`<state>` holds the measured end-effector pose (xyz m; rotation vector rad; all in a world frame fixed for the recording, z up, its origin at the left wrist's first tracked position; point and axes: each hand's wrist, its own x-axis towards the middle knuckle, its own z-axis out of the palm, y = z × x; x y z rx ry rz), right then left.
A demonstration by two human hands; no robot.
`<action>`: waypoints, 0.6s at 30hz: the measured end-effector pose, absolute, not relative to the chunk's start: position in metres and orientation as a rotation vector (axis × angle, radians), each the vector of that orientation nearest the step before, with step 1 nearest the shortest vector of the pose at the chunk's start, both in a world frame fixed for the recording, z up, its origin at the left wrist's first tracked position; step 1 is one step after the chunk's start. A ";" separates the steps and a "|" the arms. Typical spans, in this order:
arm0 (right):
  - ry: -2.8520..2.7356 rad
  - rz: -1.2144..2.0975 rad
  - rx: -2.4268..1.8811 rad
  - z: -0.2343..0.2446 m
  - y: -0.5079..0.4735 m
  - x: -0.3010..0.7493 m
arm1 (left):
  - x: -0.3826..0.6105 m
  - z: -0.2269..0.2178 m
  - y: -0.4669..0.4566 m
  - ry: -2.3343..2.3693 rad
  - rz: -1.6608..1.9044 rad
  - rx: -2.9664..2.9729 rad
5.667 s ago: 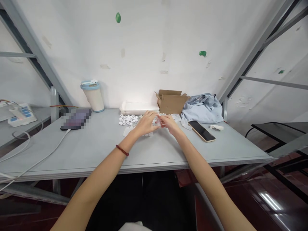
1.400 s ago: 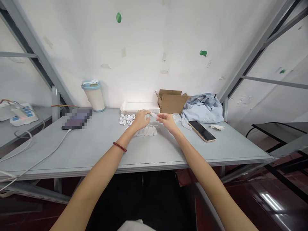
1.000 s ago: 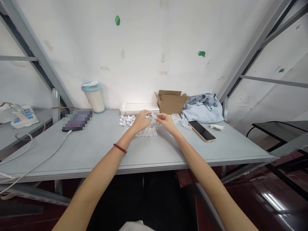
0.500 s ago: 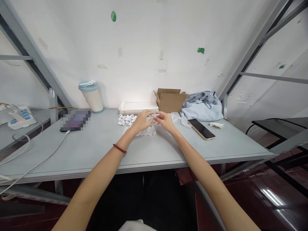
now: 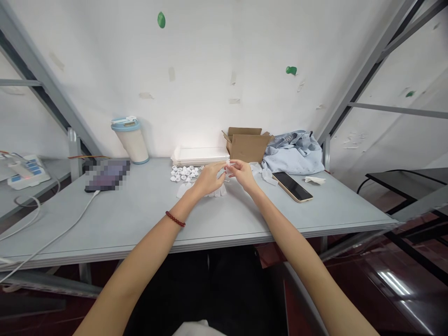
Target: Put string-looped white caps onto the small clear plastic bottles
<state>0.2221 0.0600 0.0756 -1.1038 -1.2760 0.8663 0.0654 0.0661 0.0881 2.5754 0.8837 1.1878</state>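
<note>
Left hand (image 5: 210, 179), just below the centre of the frame: fingers curved over toward the right, thumb below them, tips at a small translucent piece (image 5: 228, 170); whether they grip it or merely steady it, cannot tell. Right hand (image 5: 244, 175) comes in from the other side, narrow, thumb and fingers pinched on the same piece. So the piece sits between the two sets of fingertips, to the right of the left hand and to the left of the right; neither hand is clearly nearer, both being at it. Its long axis seems to run roughly up and down the frame, across the line joining the hands, though fingers hide much of it. Beneath and left of the left hand, a row of clear pieces (image 5: 184, 189) lies on the grey table (image 5: 217, 221), partly covered by hand and wrist. Small white caps (image 5: 184, 173) cluster loose just left of the left hand. More translucent pieces (image 5: 268, 177) lie right of the right hand, near the phone (image 5: 293, 186). Behind the hands, centre of the frame: white stack (image 5: 201, 154), open cardboard box (image 5: 248, 148) beside it.
</note>
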 end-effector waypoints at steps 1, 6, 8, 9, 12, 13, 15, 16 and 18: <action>-1.256 0.880 -1.100 0.076 0.060 0.222 | 0.066 0.089 0.064 0.890 1.185 2.564; -1.188 1.001 -1.085 0.081 0.055 0.223 | 0.068 0.091 0.063 0.995 1.217 2.447; -1.198 1.054 -1.062 0.083 0.053 0.222 | 0.067 0.090 0.066 1.033 1.230 2.421; -1.211 1.080 -1.047 0.083 0.052 0.222 | 0.067 0.089 0.068 1.031 1.228 2.431; -1.236 1.151 -1.018 0.083 0.051 0.221 | 0.066 0.084 0.074 0.957 1.212 2.526; -1.232 1.168 -1.019 0.083 0.051 0.220 | 0.065 0.082 0.075 0.929 1.208 2.561; -1.213 1.188 -1.028 0.082 0.051 0.220 | 0.065 0.078 0.076 0.888 1.196 2.618; -1.204 1.194 -1.030 0.082 0.052 0.219 | 0.065 0.076 0.077 0.878 1.190 2.636; -1.198 1.204 -1.023 0.082 0.052 0.219 | 0.065 0.075 0.077 0.876 1.189 2.651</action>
